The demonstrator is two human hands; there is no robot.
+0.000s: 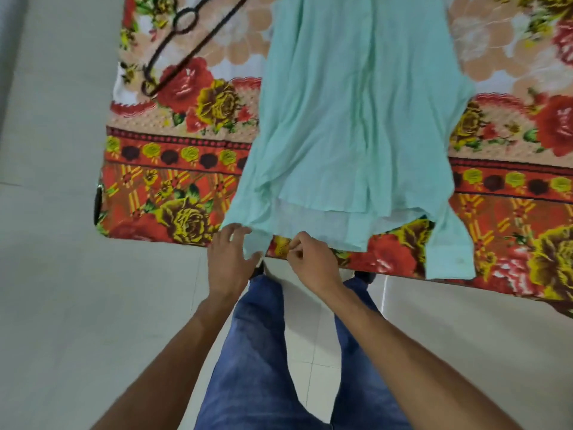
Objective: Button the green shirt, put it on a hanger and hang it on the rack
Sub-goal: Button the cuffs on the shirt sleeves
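Left hand (229,259) observed fingers spread, laid flat on cuff of near sleeve at bed edge. Right hand (305,259) observed pinched on lower hem of green shirt (350,125). Shirt spread lengthwise on floral bedsheet (173,181), far sleeve draped over near edge. Black hanger (183,41) noted on sheet, left of shirt, apart from it.

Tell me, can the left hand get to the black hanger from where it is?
Probably yes, with a long stretch. The left hand is at the near hem of the green shirt, and the hanger lies uncovered on the flowery cloth, far up on the same side, with nothing between.
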